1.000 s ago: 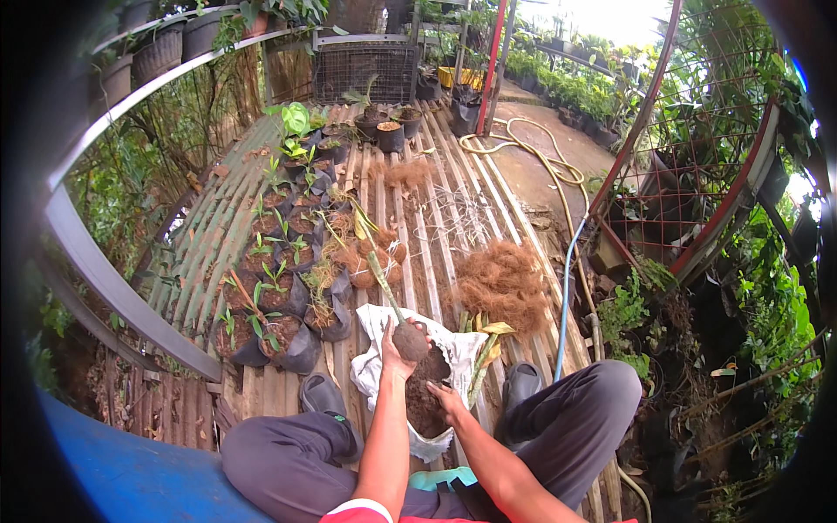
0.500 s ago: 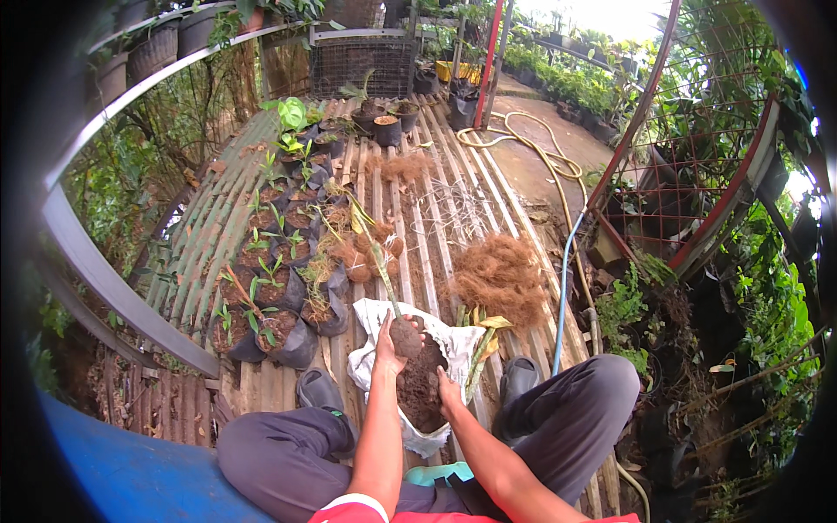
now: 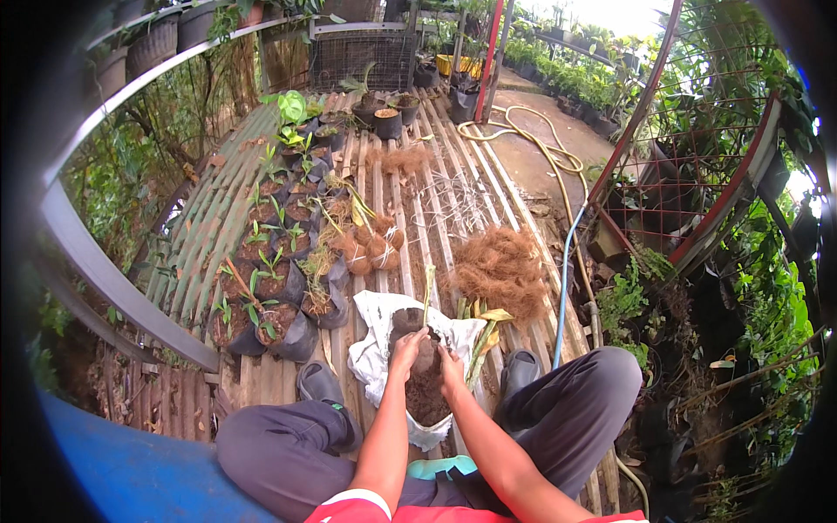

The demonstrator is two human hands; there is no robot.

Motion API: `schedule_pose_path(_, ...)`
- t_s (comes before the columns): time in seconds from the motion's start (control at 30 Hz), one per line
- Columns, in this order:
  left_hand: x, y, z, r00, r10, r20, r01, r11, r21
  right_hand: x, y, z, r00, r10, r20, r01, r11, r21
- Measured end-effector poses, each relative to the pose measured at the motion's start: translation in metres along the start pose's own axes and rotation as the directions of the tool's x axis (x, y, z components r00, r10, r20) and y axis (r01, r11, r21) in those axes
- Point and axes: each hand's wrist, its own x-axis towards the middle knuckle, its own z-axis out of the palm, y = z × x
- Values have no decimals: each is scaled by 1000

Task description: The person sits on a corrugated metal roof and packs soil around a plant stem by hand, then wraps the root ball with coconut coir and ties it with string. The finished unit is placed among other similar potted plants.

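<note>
Between my legs an open white sack (image 3: 370, 307) holds dark loose soil (image 3: 425, 403). Over the sack I hold a ball of soil (image 3: 427, 357) between both hands, with a pale green plant stem (image 3: 428, 295) standing upright out of it. My left hand (image 3: 405, 351) is closed round its left side. My right hand (image 3: 452, 370) presses against its right side, its fingertips partly hidden. Another dark lump of soil (image 3: 405, 321) shows just beyond my left hand, inside the sack's mouth. Yellow-green cut leaves (image 3: 485, 336) lie at the sack's right edge.
Several small plants in black bags (image 3: 288, 336) stand in rows at left. Fibre-wrapped balls tied with white string (image 3: 384, 248) lie ahead, near a brown fibre heap (image 3: 499, 275) and loose white string (image 3: 458, 209). A blue hose (image 3: 565, 288) runs along the right.
The plant stem has swung from leaning left to upright, farther right. My right hand has moved up from the soil at the sack's edge onto the soil ball.
</note>
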Motion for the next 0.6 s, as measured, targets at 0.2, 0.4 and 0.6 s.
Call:
schedule_pose_path(0.2, -6, -7, 6, 991, 77, -107, -56, 982, 180, -17, -8, 7, 999, -43, -3, 43, 999, 16)
schedule_pose_path(0.4, -4, -11, 9, 977, 145, -155, -81, 930, 358, -13, -11, 10, 999, -34, 2, 34, 999, -17)
schedule_pose_path(0.6, 7, -31, 4, 956, 211, -202, -101, 888, 448, -17, -16, 16, 996, -89, 17, 90, 987, -133)
